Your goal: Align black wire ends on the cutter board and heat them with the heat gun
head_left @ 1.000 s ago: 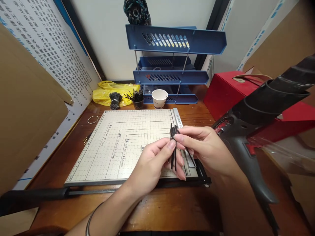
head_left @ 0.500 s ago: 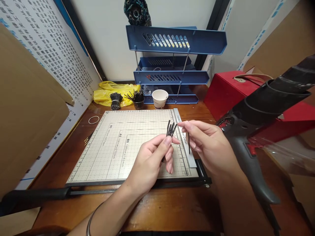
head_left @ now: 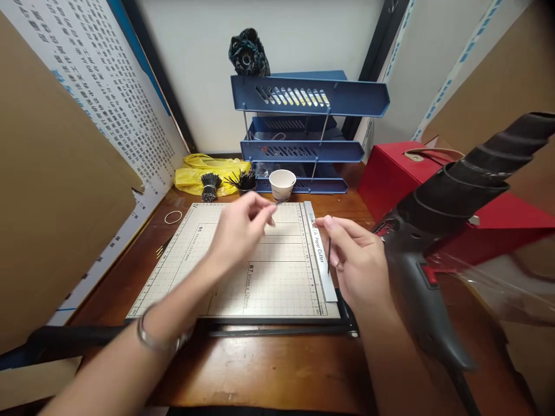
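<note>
My left hand (head_left: 243, 225) is closed in a pinch above the back of the paper cutter board (head_left: 277, 289), near the white paper cup (head_left: 282, 184). A tiny dark tip shows at its fingertips; the rest of what it holds is hidden. Over the cutter's metal strip (head_left: 321, 254), my right hand (head_left: 362, 254) pinches a thin black stick (head_left: 329, 254) that hangs down. Behind the board stand a tied bundle of black sticks (head_left: 210, 188) and a small cup of loose black sticks (head_left: 243, 182).
Blue tiered trays (head_left: 303, 151) rise at the back, beside a yellow bag (head_left: 191, 176). A red box (head_left: 385, 173) and a dark heat gun (head_left: 416, 260) are on the right. A rubber band (head_left: 173, 217) lies left of the board.
My left hand has moved forward and left toward the white cup. The fan of black sticks no longer shows in it. The right hand still holds its stick; the view has tilted slightly.
</note>
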{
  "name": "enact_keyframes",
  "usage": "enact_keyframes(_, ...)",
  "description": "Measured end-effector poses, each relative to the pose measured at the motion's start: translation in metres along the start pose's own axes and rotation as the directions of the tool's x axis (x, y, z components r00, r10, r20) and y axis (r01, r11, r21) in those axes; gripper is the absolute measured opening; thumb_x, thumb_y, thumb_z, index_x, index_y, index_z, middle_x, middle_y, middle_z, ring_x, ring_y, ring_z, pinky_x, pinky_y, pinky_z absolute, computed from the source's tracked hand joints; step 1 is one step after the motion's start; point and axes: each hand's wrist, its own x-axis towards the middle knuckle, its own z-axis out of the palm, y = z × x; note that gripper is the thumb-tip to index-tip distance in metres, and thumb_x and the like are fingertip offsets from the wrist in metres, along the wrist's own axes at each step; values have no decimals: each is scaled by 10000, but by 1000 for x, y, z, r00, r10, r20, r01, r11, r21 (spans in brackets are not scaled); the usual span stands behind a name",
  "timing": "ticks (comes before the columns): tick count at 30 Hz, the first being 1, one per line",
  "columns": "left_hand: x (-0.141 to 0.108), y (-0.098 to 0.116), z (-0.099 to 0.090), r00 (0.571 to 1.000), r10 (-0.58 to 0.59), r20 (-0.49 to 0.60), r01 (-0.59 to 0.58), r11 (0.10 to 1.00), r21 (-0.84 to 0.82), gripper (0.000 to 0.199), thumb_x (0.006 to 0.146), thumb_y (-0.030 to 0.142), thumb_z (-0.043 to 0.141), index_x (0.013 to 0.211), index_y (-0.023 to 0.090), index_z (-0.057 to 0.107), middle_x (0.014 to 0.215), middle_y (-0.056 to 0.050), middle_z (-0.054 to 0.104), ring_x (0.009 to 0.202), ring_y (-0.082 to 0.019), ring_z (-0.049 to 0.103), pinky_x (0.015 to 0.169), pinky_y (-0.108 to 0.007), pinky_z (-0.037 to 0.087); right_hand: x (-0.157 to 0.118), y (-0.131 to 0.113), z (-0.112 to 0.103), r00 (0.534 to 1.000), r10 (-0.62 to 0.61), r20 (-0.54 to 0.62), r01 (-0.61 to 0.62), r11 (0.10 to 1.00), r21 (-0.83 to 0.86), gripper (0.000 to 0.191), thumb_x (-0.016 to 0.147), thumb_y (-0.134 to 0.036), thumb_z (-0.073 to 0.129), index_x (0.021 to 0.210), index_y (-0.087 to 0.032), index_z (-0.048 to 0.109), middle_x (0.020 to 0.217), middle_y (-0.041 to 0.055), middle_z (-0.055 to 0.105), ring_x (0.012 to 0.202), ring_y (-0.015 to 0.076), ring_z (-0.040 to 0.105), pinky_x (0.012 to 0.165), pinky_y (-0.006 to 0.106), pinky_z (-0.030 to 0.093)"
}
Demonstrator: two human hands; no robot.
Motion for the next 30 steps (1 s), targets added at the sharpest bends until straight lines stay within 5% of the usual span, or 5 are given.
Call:
enact_keyframes(2, 40, 0, -5, 998, 67, -13, -58, 929, 365, 139, 986, 287, 611, 893, 214, 685, 813, -41, 759, 770, -206, 720, 777, -350, 553, 1, 2, 0, 1000, 8, -2, -8, 1000, 4, 270, 793, -465, 820, 874, -208, 828, 621, -7, 635, 464, 28, 348, 427, 199, 231)
enact_keyframes(6, 103, 8, 2, 996, 64, 58, -85, 821, 565, 109, 958, 267, 654, 925, 214, 744, 929, -90, 755, 1005, -306, 700, 906, -452, 530, 3, 4, 2, 999, 26, -27, -26, 1000, 7, 291, 772, -479, 828, 853, -199, 830, 740, 31, 725, 464, 20, 346, 418, 196, 235)
enact_keyframes(12, 144, 8, 30, 971, -59, 230, -136, 655, 743, 337, 998, 369, 661, 1269, 170, 634, 1290, -104, 643, 1108, -249, 664, 940, -460, 577, 3, 4, 3, 1000, 23, 3, -23, 1000, -14, 272, 782, -457, 811, 841, -192, 830, 630, 7, 653, 455, 25, 338, 422, 198, 238)
enact_keyframes(20, 163, 2, 44, 959, -75, 272, -170, 616, 769, 334, 980, 402, 678, 1205, 155, 669, 1220, -107, 677, 1094, -258, 670, 956, -475, 556, 4, 6, 3, 1000, -14, 4, 14, 998, -65, 256, 771, -434, 803, 833, -187, 825, 740, 6, 613, 506, 35, 343, 446, 232, 231)
enact_keyframes(30, 132, -7, 37, 969, 56, 241, -207, 716, 666, 441, 938, 569, 579, 1105, 209, 771, 1001, -121, 767, 981, -316, 701, 864, -404, 523, 6, 6, 2, 990, -70, -126, 60, 995, -85, 315, 808, -450, 780, 948, -168, 805, 707, 17, 685, 501, 62, 431, 514, 242, 378)
